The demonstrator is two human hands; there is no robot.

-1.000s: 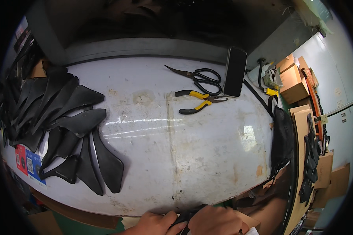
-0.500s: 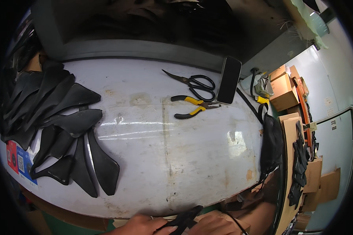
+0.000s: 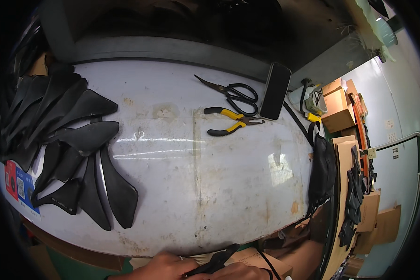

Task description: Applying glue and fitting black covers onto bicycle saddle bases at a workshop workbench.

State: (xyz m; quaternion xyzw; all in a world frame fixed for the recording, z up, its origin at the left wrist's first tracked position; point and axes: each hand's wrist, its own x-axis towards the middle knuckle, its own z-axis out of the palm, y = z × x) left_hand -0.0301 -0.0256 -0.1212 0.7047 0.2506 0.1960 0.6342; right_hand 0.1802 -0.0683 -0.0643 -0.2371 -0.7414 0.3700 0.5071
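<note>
At the near edge of the table, my left hand (image 3: 165,267) and my right hand (image 3: 240,271) are close together, low in the view. Between them is a thin black shaped piece (image 3: 215,261), its tip pointing right and away from me. Fingers of my left hand are closed on its left end. My right hand is curled against its near side; its fingertips are partly hidden by the lower edge of the view. Many similar flat black paddle-shaped pieces (image 3: 89,136) lie fanned and overlapping on the table's left side.
On the white table (image 3: 163,196) lie black-handled scissors (image 3: 233,95), yellow-and-black pliers (image 3: 231,122) and a dark phone (image 3: 275,91). A black pouch (image 3: 321,170) hangs at the right edge. Cardboard boxes (image 3: 338,109) stand beyond it. A grey panel (image 3: 163,50) closes the back.
The view has shifted slightly, so the table's contents sit a little higher. Both hands remain at the near edge with the black piece, my right hand slightly further left and lower.
</note>
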